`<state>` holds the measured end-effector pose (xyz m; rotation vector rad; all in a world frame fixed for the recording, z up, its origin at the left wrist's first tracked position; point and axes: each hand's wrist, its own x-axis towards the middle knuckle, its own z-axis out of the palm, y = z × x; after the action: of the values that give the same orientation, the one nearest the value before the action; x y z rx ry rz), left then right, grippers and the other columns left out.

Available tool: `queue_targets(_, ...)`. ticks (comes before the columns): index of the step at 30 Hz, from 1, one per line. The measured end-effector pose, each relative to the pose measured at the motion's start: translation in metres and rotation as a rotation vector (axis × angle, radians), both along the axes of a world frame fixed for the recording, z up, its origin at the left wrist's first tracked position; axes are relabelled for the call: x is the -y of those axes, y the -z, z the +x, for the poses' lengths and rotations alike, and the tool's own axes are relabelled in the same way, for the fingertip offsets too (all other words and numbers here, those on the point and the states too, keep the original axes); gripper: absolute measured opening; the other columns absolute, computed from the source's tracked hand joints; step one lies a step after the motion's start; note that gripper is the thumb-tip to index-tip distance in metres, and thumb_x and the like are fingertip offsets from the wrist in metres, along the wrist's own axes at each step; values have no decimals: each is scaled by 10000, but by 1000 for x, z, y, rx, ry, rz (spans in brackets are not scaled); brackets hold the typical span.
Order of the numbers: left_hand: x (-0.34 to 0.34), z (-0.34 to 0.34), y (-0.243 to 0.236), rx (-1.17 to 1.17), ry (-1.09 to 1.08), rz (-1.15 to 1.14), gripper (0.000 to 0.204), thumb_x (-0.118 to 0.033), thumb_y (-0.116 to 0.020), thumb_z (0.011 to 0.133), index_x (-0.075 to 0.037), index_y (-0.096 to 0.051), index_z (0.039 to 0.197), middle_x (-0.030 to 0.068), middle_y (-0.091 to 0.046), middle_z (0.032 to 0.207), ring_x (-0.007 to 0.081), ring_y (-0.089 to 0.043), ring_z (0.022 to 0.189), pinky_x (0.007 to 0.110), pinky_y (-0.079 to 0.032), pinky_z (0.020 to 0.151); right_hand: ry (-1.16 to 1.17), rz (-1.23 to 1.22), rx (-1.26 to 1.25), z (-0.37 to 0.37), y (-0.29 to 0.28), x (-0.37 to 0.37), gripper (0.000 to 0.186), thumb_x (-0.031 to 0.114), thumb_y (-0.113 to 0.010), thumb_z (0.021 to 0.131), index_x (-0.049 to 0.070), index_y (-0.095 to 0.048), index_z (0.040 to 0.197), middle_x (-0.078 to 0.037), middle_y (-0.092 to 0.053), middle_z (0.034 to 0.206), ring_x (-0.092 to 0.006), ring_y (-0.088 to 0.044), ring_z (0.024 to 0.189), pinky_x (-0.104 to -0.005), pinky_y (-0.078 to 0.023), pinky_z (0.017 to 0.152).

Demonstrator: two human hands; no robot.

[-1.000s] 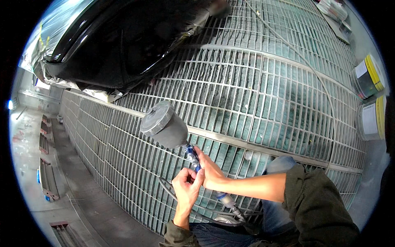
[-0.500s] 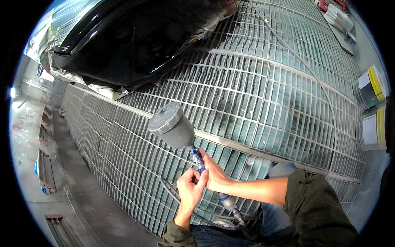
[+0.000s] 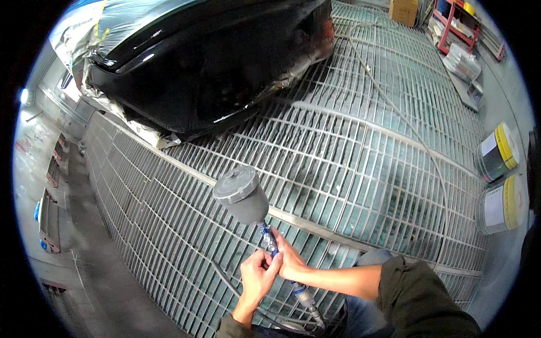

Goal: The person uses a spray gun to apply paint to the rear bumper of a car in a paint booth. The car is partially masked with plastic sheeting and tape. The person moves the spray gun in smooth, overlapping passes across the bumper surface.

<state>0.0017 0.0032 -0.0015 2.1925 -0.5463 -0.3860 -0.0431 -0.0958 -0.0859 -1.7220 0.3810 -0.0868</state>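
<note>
Right hand (image 3: 289,262) closed around the grip of a blue-and-silver spray gun (image 3: 269,239), a person holds the tool over a grated floor (image 3: 152,219), as seen from the head camera. The left hand (image 3: 258,274) meets it from the other side, fingers curled in and thumb close against the rear of the gun; whether it pinches any part cannot be told, the contact being hidden behind the knuckles. The gun sits low and near the middle of the view, tilted, its gray cup (image 3: 251,209) and round lid (image 3: 235,185) leaning toward the upper left. Beneath the right wrist shows a fitting (image 3: 302,294) with a clear middle, and a dark hose (image 3: 226,279) curves past the left forearm. Dark green sleeves (image 3: 422,301) cover the upper part of the arms.

Beyond the gun, a glossy black panel (image 3: 220,62) occupies the upper left, a clear sheet (image 3: 127,25) at its top. A thin cable (image 3: 390,103) crosses the grating. Toward the right wall, a yellow-rimmed bucket (image 3: 496,152) stands just beside a second bucket (image 3: 496,209). Farther back are a red rack (image 3: 463,36) and a cardboard box (image 3: 403,11).
</note>
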Motion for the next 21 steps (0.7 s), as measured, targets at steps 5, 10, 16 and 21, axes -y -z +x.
queue_targets(5,1,0,-2,-7,12,7,354,-255,-753,810,-9,-555,650,82,-545,575,137,-499,504,296,-414,490,14,-25,-25,-1,6,1,868,240,-650,798,2,-184,1490,-216,-485,1324,-288,-502,1215,-334,-395,1010)
queue_targets(10,-2,-1,0,-20,16,-9,367,-281,-747,813,-11,-558,652,89,-553,580,153,-515,508,307,-424,499,24,4,40,1,12,-1,867,208,-652,788,-2,-187,1490,-187,-510,1267,-237,-523,1128,-319,-414,963)
queue_targets(16,-3,-2,1,0,38,-38,322,-213,-743,818,-8,-564,645,64,-570,568,107,-503,521,289,-421,498,-22,-20,-65,3,20,0,827,108,-635,819,66,-170,1501,-185,-483,1261,-246,-529,1081,-328,-434,942)
queue_targets(21,-6,-3,4,6,33,-41,327,-226,-740,826,-14,-568,645,57,-571,568,102,-497,515,286,-420,490,-25,-42,-28,6,24,0,859,185,-666,797,29,-176,1486,-223,-506,1226,-305,-554,1037,-364,-445,912)
